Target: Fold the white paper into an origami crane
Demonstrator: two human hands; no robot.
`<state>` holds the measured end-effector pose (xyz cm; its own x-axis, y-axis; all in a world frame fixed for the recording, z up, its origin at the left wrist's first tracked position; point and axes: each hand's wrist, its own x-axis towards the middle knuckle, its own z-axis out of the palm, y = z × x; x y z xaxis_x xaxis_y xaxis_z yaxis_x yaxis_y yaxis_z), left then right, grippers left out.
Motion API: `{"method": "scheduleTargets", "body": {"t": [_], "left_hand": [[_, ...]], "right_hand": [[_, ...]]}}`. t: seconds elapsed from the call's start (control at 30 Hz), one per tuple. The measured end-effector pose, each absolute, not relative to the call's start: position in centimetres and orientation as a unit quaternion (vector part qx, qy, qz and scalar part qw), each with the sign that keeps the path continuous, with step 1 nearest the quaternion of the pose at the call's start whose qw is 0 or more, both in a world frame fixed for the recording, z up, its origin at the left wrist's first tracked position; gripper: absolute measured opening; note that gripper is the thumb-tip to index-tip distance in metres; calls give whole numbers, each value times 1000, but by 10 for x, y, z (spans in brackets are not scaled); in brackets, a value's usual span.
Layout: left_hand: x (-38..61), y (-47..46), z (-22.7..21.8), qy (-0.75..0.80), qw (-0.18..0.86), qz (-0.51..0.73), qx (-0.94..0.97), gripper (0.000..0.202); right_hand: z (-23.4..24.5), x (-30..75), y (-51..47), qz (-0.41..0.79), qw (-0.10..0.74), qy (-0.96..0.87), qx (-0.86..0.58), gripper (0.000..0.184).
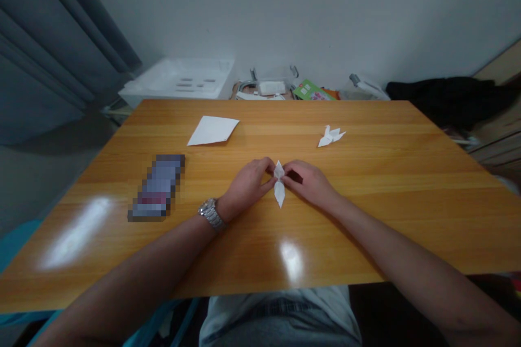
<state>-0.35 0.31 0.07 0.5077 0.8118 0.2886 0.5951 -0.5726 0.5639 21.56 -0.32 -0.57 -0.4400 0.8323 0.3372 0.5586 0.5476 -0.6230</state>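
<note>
A small folded piece of white origami paper (pixel 279 191) is held upright just above the middle of the wooden table. From the left, my left hand (pixel 253 180) pinches its edge between thumb and fingers. My right hand (pixel 308 180) pinches the opposite edge, its fingertips close to those of the left. The paper has one pointed flap towards the far side and another towards me, with a narrow waist between my fingers. Beyond my right hand stands a finished-looking white paper crane (pixel 331 136). The fingertips hide part of the held paper.
White paper sheets (pixel 214 130) lie at the back left of the wooden table (pixel 260 260). A pixelated, phone-like device (pixel 158 187) rests left of my watch (pixel 210 213). Behind the far edge are a white plastic tray (pixel 183 77), a green booklet (pixel 312 90) and dark cloth (pixel 443 98).
</note>
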Motion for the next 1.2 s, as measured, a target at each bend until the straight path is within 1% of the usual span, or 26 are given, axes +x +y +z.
{"method": "scheduleTargets", "body": {"t": [0.1,0.17,0.33,0.43,0.6,0.73,0.93,1.2], "left_hand": [[-3,3,0,432,216,276,831,18],[-3,4,0,438,213,274,829,19],[-4,4,-3,434,212,275,831,20],[-4,4,-4,426,206,287,833,21],[-4,5,-3,411,190,287,844,14],[-5,4,-3,404,174,279,854,17],[-6,0,-1,420,129,242,865,27],[-5,-8,8,447,72,208,867,39]], "right_hand": [[-7,215,-5,227,320,-791,-470,13],[-7,215,-5,231,324,-788,-470,16],[-7,216,-3,197,355,-813,-417,12],[-8,217,-2,177,355,-823,-408,9],[-11,218,-2,171,354,-826,-403,9],[-12,219,-2,161,337,-837,-401,15],[-9,223,-4,125,280,-865,-398,23],[-2,222,-7,113,262,-881,-378,27]]}}
